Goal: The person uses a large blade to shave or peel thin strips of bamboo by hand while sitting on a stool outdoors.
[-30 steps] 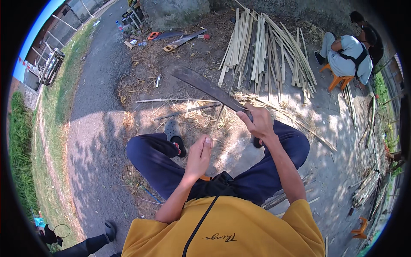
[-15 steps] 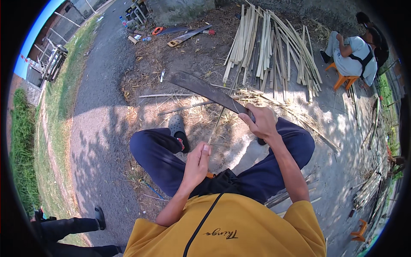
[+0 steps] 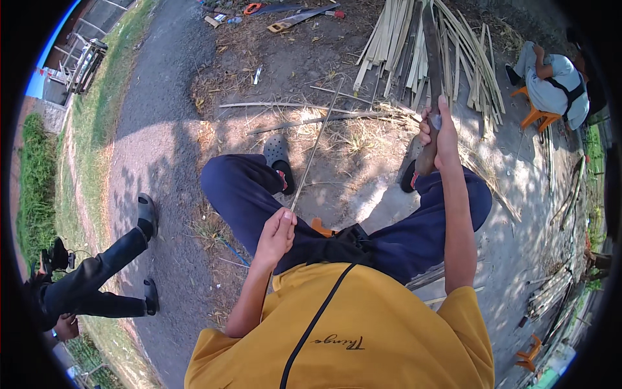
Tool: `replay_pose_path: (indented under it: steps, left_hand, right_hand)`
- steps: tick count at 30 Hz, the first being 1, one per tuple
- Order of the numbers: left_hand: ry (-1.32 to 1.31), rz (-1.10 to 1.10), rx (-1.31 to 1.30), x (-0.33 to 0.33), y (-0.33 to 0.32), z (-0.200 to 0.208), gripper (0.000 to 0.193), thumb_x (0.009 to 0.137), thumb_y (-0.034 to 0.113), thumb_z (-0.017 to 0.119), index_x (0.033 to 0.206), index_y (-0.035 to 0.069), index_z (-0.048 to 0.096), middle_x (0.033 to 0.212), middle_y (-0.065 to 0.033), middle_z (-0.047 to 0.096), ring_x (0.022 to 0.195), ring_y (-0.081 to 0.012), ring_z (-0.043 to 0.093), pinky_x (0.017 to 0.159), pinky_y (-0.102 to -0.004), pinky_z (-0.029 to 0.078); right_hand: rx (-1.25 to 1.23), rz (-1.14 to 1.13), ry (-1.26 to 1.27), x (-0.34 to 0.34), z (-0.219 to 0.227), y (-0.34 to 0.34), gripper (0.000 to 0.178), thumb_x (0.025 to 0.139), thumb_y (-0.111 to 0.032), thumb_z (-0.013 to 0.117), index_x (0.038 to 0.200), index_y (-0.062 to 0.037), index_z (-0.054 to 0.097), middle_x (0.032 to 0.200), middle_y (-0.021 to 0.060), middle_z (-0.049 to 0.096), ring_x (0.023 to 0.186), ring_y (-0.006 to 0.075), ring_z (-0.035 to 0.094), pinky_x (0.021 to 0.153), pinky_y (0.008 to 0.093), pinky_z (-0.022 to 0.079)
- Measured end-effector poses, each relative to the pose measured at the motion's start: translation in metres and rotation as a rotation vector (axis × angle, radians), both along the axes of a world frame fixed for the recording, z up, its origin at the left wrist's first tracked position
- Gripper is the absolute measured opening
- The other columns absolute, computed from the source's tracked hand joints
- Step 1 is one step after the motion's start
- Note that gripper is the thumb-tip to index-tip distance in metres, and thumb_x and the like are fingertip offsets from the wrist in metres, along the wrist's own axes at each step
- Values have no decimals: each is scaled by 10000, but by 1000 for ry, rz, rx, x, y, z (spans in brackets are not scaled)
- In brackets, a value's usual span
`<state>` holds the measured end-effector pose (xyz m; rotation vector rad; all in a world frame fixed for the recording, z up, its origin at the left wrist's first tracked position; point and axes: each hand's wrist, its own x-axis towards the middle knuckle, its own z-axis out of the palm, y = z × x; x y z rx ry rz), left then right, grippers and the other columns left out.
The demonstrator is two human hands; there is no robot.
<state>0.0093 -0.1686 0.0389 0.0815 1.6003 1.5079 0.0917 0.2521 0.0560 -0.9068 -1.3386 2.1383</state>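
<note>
Since the earlier frame, the long, dark-bladed machete [image 3: 433,58] has swung off the thin, pale wooden strip [image 3: 316,146] and points forward, the right hand [image 3: 442,133] wrapped around its brown handle. The left hand [image 3: 278,233] pinches the strip's near end; the strip slants forward, passing beside a grey perforated clog [image 3: 277,149].

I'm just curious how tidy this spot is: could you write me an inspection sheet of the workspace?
Surface: ground, patched with sun and shade.
Job's things: large knife and thin stick, apart from each other.
Clutter: saws and pile of pale strips on the ground.
Hands: left hand closed around the stick, right hand around the knife.
Cables: dark cord down the yellow shirt.
Surroundings: seated person on orange stool, right; another person's legs, left.
</note>
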Motion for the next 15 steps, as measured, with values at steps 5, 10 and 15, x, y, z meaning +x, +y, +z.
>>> replay_pose_path:
  steps: [5, 10, 15]
  left_hand:
    - [-300, 67, 127, -29, 22, -28, 271, 1150, 328, 427, 996, 119, 505, 646, 79, 288, 472, -28, 249, 407, -225, 191]
    - [-245, -50, 150, -39, 70, -32, 244, 1151, 299, 421, 999, 131, 514, 689, 81, 336, 509, -27, 280, 428, -200, 224]
    - [-65, -170, 155, -37, 114, -8, 291, 1158, 306, 408, 968, 112, 514, 696, 82, 349, 515, -15, 285, 441, -194, 224]
  right_hand:
    - [-568, 202, 264, 9, 3, -5, 557, 1078, -545, 495, 1142, -6, 621, 612, -49, 432, 469, 61, 413, 461, 230, 350]
    - [-66, 136, -52, 26, -3, -44, 559, 1097, -465, 477, 1364, 20, 557, 647, -34, 458, 496, 60, 416, 483, 227, 358]
    - [543, 174, -93, 46, 27, -57, 494, 1059, -322, 573, 1458, -36, 516, 645, -33, 476, 546, 56, 451, 522, 234, 348]
